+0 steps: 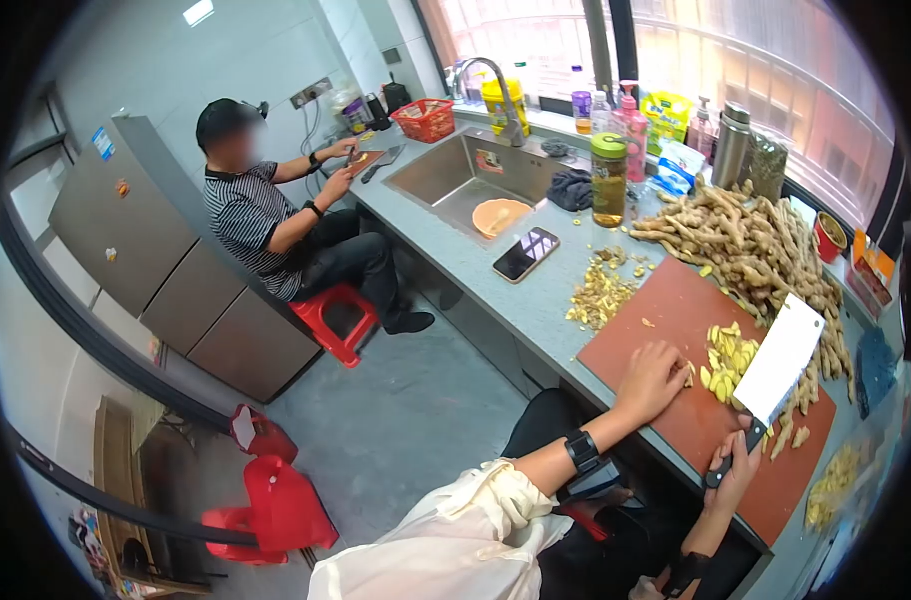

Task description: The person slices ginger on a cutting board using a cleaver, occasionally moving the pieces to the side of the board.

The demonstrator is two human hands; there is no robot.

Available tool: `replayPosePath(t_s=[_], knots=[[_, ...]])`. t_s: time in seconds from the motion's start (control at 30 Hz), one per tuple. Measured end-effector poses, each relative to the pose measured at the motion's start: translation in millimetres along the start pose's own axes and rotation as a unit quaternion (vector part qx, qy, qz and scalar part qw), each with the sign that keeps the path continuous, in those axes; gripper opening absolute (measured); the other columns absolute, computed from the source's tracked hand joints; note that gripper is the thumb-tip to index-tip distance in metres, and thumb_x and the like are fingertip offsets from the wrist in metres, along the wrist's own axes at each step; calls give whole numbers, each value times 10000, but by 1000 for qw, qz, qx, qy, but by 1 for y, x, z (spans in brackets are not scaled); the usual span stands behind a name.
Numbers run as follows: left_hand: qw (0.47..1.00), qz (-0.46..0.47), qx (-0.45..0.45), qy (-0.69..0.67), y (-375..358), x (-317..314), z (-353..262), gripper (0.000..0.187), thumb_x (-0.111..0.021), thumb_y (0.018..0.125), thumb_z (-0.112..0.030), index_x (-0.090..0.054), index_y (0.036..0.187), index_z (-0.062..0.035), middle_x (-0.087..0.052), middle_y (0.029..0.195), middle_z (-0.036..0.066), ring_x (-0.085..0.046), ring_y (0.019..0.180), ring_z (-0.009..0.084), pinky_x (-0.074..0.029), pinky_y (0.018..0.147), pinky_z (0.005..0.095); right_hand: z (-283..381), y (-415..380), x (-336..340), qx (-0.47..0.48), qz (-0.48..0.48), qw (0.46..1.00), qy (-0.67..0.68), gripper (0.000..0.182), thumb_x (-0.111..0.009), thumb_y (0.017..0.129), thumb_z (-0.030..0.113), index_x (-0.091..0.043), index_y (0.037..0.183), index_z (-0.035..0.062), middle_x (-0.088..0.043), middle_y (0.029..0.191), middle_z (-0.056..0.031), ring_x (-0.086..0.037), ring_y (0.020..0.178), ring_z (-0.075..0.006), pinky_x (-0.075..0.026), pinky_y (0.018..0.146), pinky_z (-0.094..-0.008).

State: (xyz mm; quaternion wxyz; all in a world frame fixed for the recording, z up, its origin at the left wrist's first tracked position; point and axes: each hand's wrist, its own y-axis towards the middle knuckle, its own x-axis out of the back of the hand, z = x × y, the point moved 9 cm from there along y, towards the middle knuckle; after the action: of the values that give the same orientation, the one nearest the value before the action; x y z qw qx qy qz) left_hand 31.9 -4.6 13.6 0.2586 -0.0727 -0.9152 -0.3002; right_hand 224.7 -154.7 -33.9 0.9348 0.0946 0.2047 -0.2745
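Observation:
My right hand (738,470) grips the black handle of a cleaver (782,355), whose broad blade points away over the right part of the brown cutting board (626,345). On the board's near left part rests my left hand (654,383), fingers bent and closed at a small piece of ginger (690,376), mostly hidden by the fingertips. Between my left hand and the blade lies a pile of yellow ginger slices (726,360). A large heap of whole ginger roots (746,235) covers the board's far side and the counter behind it.
Ginger scraps (604,292) and a phone (527,254) lie left of the board. Beyond are a lidded jar (608,185) and the sink (436,187) holding a bowl (499,216). Another person (261,200) sits on a red stool (338,318), working at a small board.

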Motion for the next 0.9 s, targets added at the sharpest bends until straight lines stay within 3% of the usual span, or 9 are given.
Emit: replayPosePath(t_s=[0.9], knots=[[1000,3,-15,-22,-2,0,1,177,-715,903,-188,-623,982,-59,-608,978,110,-586,1013,319,-423,927,452,-7,3,12,4,-1,1000,-18,373,-569,1076,114,-477,1403,-39,-496,789,-12,-487,637,-53,-413,493,-179]])
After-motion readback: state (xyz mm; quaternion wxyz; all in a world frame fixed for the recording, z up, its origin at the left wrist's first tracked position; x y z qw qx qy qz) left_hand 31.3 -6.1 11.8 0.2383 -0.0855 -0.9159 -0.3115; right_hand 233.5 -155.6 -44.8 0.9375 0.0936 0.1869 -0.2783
